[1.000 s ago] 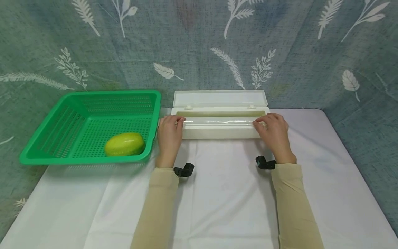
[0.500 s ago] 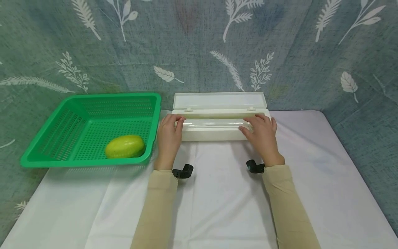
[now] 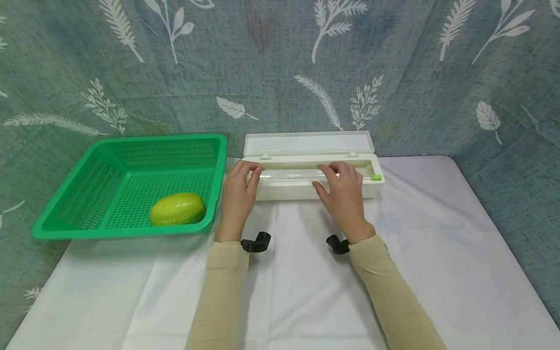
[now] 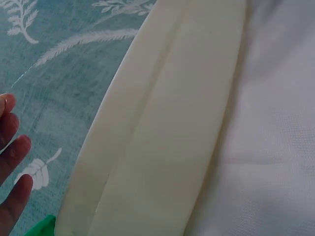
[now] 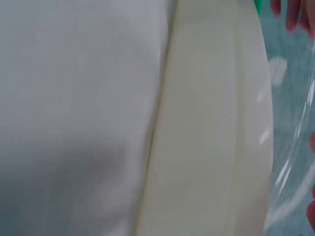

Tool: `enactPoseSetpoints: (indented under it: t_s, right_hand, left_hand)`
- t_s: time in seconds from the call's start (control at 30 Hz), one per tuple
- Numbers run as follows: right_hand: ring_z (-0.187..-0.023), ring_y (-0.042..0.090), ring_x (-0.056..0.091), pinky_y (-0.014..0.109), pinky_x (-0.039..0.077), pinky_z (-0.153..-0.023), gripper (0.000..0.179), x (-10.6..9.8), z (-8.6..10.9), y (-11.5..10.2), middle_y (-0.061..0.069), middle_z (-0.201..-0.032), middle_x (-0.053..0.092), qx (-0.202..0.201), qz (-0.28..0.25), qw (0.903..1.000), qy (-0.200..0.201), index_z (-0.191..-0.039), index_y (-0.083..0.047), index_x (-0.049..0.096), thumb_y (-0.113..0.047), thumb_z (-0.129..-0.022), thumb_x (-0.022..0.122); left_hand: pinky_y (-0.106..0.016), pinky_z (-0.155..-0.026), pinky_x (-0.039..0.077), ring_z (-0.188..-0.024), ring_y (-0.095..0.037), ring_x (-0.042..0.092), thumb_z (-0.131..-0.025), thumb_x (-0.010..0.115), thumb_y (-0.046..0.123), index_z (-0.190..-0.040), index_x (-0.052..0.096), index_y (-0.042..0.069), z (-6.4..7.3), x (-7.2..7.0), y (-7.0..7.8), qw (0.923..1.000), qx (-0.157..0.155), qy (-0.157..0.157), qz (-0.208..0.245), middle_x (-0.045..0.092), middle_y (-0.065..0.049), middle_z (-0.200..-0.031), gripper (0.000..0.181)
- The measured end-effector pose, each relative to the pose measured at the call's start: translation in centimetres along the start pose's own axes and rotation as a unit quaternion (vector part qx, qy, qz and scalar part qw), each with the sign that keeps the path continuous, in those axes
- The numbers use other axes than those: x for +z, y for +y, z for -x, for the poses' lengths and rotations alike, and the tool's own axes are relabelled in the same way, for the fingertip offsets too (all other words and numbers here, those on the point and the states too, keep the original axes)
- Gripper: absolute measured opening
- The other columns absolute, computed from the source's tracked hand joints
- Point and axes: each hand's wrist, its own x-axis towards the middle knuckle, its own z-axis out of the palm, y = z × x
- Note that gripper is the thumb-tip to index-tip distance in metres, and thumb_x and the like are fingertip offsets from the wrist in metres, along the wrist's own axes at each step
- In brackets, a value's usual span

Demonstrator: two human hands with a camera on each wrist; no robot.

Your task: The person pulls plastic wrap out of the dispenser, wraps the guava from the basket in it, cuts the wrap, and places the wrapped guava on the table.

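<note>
A long white dispenser box (image 3: 284, 191) stands at the table's back edge with its lid (image 3: 308, 144) raised. Clear plastic film (image 3: 286, 175) lies along its front, and in the right wrist view the film (image 5: 295, 132) stretches, glinting, beside the box. At the box's left end my left hand (image 3: 238, 194) pinches the film between thumb and forefinger. My right hand (image 3: 343, 194) is over the right half of the box, thumb and forefinger apart, fingertips right at the film. A small green slider (image 3: 376, 177) shows at the box's right end.
To the left, a green mesh basket (image 3: 131, 235) holds a yellow-green oval fruit (image 3: 177, 209), its rim close beside my left hand. A white cloth (image 3: 302, 291) covers the table. Behind stands a grey-green leaf-patterned curtain (image 3: 280, 63).
My right hand has left the box's right end and moved left along the film, its fingers parting from a pinch. The green slider has come into sight. My left hand keeps its place.
</note>
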Motion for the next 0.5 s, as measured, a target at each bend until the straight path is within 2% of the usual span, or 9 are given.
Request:
enactPoseSetpoints:
  t_s: [0.13,0.17,0.2,0.23,0.3,0.37,0.4,0.43,0.5]
  right_hand:
    - [-0.078,0.016,0.053,0.031,0.042,-0.069,0.039,0.8,0.2,-2.7,0.001,-0.088,0.058,0.01,-0.133,0.9898,-0.051,-0.122,-0.01,0.053,-0.023,-0.085,0.06]
    - [-0.078,0.013,0.055,0.029,0.044,-0.068,0.042,0.9,0.4,-3.3,0.0,-0.089,0.059,0.029,-0.189,0.9782,-0.08,-0.127,-0.012,0.048,-0.023,-0.087,0.058]
    - [-0.079,0.012,0.056,0.028,0.045,-0.068,0.045,1.1,0.5,-3.8,0.0,-0.092,0.061,0.056,-0.255,0.9586,-0.113,-0.131,-0.016,0.044,-0.022,-0.088,0.056]
    - [-0.083,0.013,0.058,0.029,0.047,-0.071,0.048,1.1,0.6,-4.3,0.003,-0.098,0.061,0.084,-0.328,0.9302,-0.141,-0.134,-0.019,0.039,-0.02,-0.089,0.054]
    - [-0.092,0.018,0.059,0.034,0.047,-0.076,0.053,1.1,0.7,-5.1,0.009,-0.111,0.057,0.144,-0.461,0.8568,-0.179,-0.138,-0.026,0.03,-0.016,-0.091,0.051]
    - [-0.101,0.024,0.056,0.039,0.046,-0.08,0.057,1.0,0.7,-5.6,0.015,-0.122,0.049,0.188,-0.56,0.7849,-0.186,-0.139,-0.031,0.025,-0.012,-0.091,0.049]
    - [-0.104,0.027,0.054,0.041,0.046,-0.082,0.057,0.9,0.7,-5.8,0.016,-0.126,0.046,0.201,-0.597,0.7548,-0.182,-0.139,-0.032,0.024,-0.009,-0.092,0.047]
    - [-0.107,0.03,0.052,0.043,0.045,-0.083,0.057,0.8,0.7,-5.8,0.017,-0.128,0.043,0.209,-0.624,0.7326,-0.173,-0.139,-0.031,0.023,-0.008,-0.092,0.046]
    - [-0.11,0.031,0.05,0.043,0.043,-0.085,0.056,0.7,0.6,-5.6,0.016,-0.131,0.041,0.225,-0.659,0.7016,-0.152,-0.139,-0.029,0.022,-0.007,-0.093,0.044]
  left_hand:
    - [-0.033,-0.081,0.04,-0.093,-0.018,0.053,-0.089,0.055,0.024,-0.089,0.063,0.008,0.0,-0.1,-0.1,0.9999,0.009,0.004,0.003,0.059,-0.002,-0.088,0.018]
    - [-0.033,-0.081,0.04,-0.092,-0.018,0.053,-0.089,0.055,0.023,-0.088,0.063,0.008,0.0,-0.1,0.0,0.9999,0.012,0.006,0.005,0.059,-0.002,-0.088,0.018]
    - [-0.033,-0.08,0.04,-0.092,-0.018,0.053,-0.089,0.055,0.023,-0.088,0.063,0.008,-0.1,-0.1,0.0,0.9999,0.014,0.006,0.006,0.059,-0.002,-0.088,0.018]
    - [-0.033,-0.08,0.04,-0.092,-0.018,0.053,-0.089,0.055,0.024,-0.088,0.063,0.008,0.0,-0.1,0.0,0.9998,0.017,0.006,0.007,0.059,-0.002,-0.088,0.018]
    - [-0.033,-0.08,0.041,-0.092,-0.018,0.054,-0.089,0.055,0.024,-0.088,0.063,0.008,-0.1,-0.2,0.0,0.9997,0.021,0.006,0.012,0.059,-0.002,-0.088,0.018]
    - [-0.033,-0.081,0.041,-0.092,-0.018,0.054,-0.089,0.055,0.024,-0.088,0.063,0.008,-0.1,-0.3,0.0,0.9996,0.022,0.002,0.015,0.059,-0.002,-0.088,0.018]
    - [-0.033,-0.081,0.041,-0.092,-0.018,0.054,-0.089,0.055,0.024,-0.088,0.063,0.008,-0.1,-0.3,0.0,0.9996,0.022,0.001,0.016,0.059,-0.001,-0.088,0.018]
    - [-0.033,-0.081,0.041,-0.092,-0.017,0.054,-0.088,0.056,0.024,-0.088,0.063,0.008,-0.1,-0.3,0.0,0.9996,0.022,0.0,0.019,0.059,-0.001,-0.088,0.018]
    - [-0.033,-0.081,0.041,-0.092,-0.017,0.054,-0.088,0.056,0.024,-0.088,0.064,0.008,-0.1,-0.4,-0.1,0.9995,0.022,-0.002,0.023,0.059,-0.001,-0.088,0.018]
